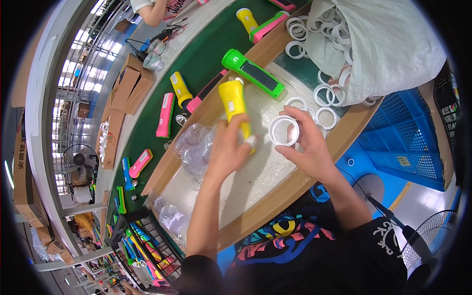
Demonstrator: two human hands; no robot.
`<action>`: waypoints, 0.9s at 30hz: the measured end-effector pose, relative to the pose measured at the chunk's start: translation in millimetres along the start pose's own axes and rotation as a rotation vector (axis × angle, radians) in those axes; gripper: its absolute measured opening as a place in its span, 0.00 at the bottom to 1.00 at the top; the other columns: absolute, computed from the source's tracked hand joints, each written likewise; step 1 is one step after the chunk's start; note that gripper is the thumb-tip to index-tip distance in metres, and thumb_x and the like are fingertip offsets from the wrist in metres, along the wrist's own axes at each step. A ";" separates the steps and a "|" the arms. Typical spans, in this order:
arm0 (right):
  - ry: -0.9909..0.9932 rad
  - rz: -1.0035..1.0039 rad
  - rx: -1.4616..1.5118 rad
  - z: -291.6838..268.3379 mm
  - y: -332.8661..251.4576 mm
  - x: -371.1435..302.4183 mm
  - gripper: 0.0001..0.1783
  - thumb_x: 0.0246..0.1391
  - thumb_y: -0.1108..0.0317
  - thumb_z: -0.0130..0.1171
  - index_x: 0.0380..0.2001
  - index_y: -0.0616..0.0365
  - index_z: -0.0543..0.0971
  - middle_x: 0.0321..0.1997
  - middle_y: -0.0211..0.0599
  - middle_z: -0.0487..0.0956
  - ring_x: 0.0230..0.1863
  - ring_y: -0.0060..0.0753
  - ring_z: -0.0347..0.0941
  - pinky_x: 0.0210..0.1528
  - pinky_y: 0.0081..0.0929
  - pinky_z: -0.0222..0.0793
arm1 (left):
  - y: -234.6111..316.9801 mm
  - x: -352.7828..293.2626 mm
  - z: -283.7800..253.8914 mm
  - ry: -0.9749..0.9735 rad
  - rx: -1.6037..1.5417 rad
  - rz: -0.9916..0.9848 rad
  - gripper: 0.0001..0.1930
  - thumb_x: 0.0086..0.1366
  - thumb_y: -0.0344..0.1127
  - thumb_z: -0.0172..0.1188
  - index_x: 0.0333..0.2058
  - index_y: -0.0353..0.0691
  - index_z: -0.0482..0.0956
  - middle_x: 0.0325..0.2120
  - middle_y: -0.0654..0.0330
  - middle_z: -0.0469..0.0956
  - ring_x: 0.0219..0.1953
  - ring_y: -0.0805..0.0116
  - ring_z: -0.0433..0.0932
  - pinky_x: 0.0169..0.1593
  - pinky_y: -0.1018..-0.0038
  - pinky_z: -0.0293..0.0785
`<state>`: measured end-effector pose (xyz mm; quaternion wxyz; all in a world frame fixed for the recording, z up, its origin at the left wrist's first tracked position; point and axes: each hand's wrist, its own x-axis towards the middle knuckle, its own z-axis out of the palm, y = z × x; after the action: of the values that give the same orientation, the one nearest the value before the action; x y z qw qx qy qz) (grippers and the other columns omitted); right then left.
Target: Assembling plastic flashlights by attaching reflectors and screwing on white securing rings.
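Observation:
My left hand (227, 147) is wrapped around the body of a yellow flashlight (232, 97), its wide head tilted up and away from me; hand and flashlight are slightly blurred. Between the thumb and fingers of my right hand (310, 150) is a white ring (271, 132), its round opening facing me. Whether a clear lens sits inside the ring, I cannot tell. Left of my left hand lies a heap of clear round lenses (194, 147). Loose white rings (325, 118) lie just beyond my right hand. A green flashlight (251, 72) rests across the cardboard edge ahead.
A cardboard-edged tray (265, 209) lies before me, beside a green conveyor belt (147, 125) carrying pink, yellow and blue flashlights. A white sack (388, 44) spills rings at the right, above a blue crate (398, 140). A black basket (147, 250) of flashlights stands lower left. Another person's arm (153, 12) shows across the belt.

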<state>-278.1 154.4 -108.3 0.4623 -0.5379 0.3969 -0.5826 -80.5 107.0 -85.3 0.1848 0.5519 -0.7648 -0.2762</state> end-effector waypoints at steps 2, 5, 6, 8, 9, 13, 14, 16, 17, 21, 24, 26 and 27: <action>0.043 0.014 -0.083 0.7 -3.3 1.4 0.39 0.38 0.80 0.65 0.56 0.56 0.63 0.48 0.37 0.68 0.34 0.23 0.66 0.32 0.18 0.69 | -5.8 -23.5 -28.4 -0.036 -0.135 0.129 0.19 0.52 0.30 0.59 0.45 0.44 0.69 0.33 0.51 0.68 0.37 0.53 0.70 0.40 0.66 0.67; 0.060 0.040 -0.138 8.6 -1.3 6.4 0.41 0.39 0.77 0.66 0.58 0.56 0.60 0.49 0.40 0.71 0.36 0.26 0.68 0.33 0.22 0.70 | 14.6 -63.8 -70.9 -0.155 -0.304 0.004 0.19 0.51 0.26 0.59 0.44 0.43 0.70 0.35 0.56 0.69 0.37 0.61 0.70 0.40 0.72 0.65; 0.027 0.037 -0.160 11.2 -0.8 8.3 0.43 0.39 0.75 0.67 0.59 0.56 0.58 0.51 0.43 0.71 0.40 0.32 0.71 0.36 0.25 0.71 | 17.1 -74.0 -78.3 -0.131 -0.340 0.081 0.20 0.51 0.24 0.59 0.44 0.43 0.71 0.37 0.56 0.69 0.38 0.63 0.70 0.41 0.73 0.65; 0.010 0.010 -0.135 16.8 1.1 9.1 0.43 0.39 0.75 0.67 0.59 0.56 0.58 0.51 0.43 0.71 0.42 0.34 0.72 0.38 0.26 0.72 | 26.7 -84.7 -90.1 -0.158 -0.317 0.131 0.20 0.51 0.24 0.60 0.44 0.43 0.71 0.38 0.56 0.69 0.39 0.62 0.70 0.41 0.73 0.65; -0.014 -0.019 -0.106 21.5 0.7 9.7 0.43 0.39 0.74 0.67 0.59 0.56 0.58 0.51 0.43 0.71 0.44 0.36 0.72 0.41 0.28 0.73 | 30.4 -91.1 -95.2 -0.178 -0.291 0.177 0.20 0.51 0.24 0.60 0.45 0.43 0.72 0.39 0.55 0.69 0.40 0.62 0.71 0.42 0.73 0.66; -0.120 -0.029 -0.069 29.1 -9.2 8.8 0.42 0.39 0.74 0.68 0.58 0.56 0.59 0.52 0.43 0.70 0.50 0.36 0.72 0.51 0.32 0.71 | 30.7 -107.9 -102.8 -0.205 -0.364 0.145 0.21 0.50 0.23 0.61 0.46 0.44 0.73 0.41 0.53 0.70 0.41 0.58 0.72 0.42 0.73 0.67; -0.125 -0.029 -0.071 30.0 -11.7 8.2 0.42 0.39 0.74 0.68 0.58 0.56 0.59 0.52 0.43 0.70 0.50 0.36 0.72 0.51 0.32 0.71 | 29.1 -111.7 -105.4 -0.200 -0.367 0.144 0.21 0.50 0.23 0.61 0.46 0.44 0.73 0.41 0.53 0.70 0.41 0.58 0.72 0.42 0.73 0.67; -0.215 0.101 0.060 29.4 -17.5 6.5 0.42 0.38 0.82 0.65 0.58 0.59 0.57 0.57 0.41 0.67 0.59 0.33 0.63 0.60 0.28 0.61 | 23.5 -115.2 -109.6 -0.127 -0.071 0.201 0.25 0.47 0.23 0.62 0.47 0.44 0.73 0.41 0.51 0.70 0.41 0.55 0.73 0.42 0.70 0.69; -0.226 0.108 0.036 29.5 -20.0 5.9 0.39 0.38 0.81 0.66 0.55 0.59 0.61 0.57 0.39 0.67 0.60 0.32 0.63 0.60 0.29 0.62 | 25.4 -116.8 -112.2 -0.125 -0.075 0.201 0.25 0.47 0.23 0.62 0.47 0.44 0.73 0.41 0.51 0.70 0.41 0.55 0.73 0.42 0.70 0.69; -0.301 0.050 -0.046 28.0 -21.9 7.0 0.35 0.38 0.78 0.68 0.52 0.58 0.65 0.57 0.39 0.68 0.58 0.35 0.66 0.58 0.31 0.64 | 46.1 -119.9 -127.2 -0.011 0.240 0.236 0.31 0.41 0.23 0.65 0.49 0.42 0.72 0.42 0.52 0.71 0.40 0.53 0.73 0.40 0.67 0.72; -0.417 -0.231 -0.341 26.7 -26.7 13.1 0.32 0.37 0.71 0.70 0.48 0.58 0.69 0.53 0.43 0.72 0.53 0.43 0.70 0.54 0.33 0.67 | 54.0 -117.7 -136.9 -0.020 0.387 0.280 0.33 0.40 0.24 0.65 0.50 0.41 0.71 0.43 0.54 0.72 0.40 0.55 0.73 0.39 0.66 0.73; -0.497 -0.226 -0.371 23.3 -44.8 18.4 0.33 0.37 0.69 0.70 0.50 0.58 0.68 0.52 0.43 0.73 0.53 0.42 0.70 0.53 0.33 0.67 | 60.1 -114.9 -142.3 -0.057 0.471 0.311 0.33 0.40 0.25 0.66 0.50 0.41 0.70 0.43 0.54 0.72 0.40 0.56 0.74 0.39 0.66 0.73; -0.571 -0.223 -0.406 21.3 -52.7 21.0 0.35 0.38 0.68 0.70 0.51 0.59 0.67 0.52 0.43 0.73 0.53 0.41 0.71 0.52 0.32 0.67 | 63.6 -112.0 -143.8 -0.149 0.492 0.302 0.33 0.40 0.26 0.66 0.50 0.41 0.71 0.43 0.54 0.73 0.40 0.56 0.74 0.39 0.66 0.74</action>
<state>-262.7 148.5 -50.1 0.3720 -0.7996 0.2983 -0.3651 -7.1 196.6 69.1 0.0278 0.4380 -0.8938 -0.0918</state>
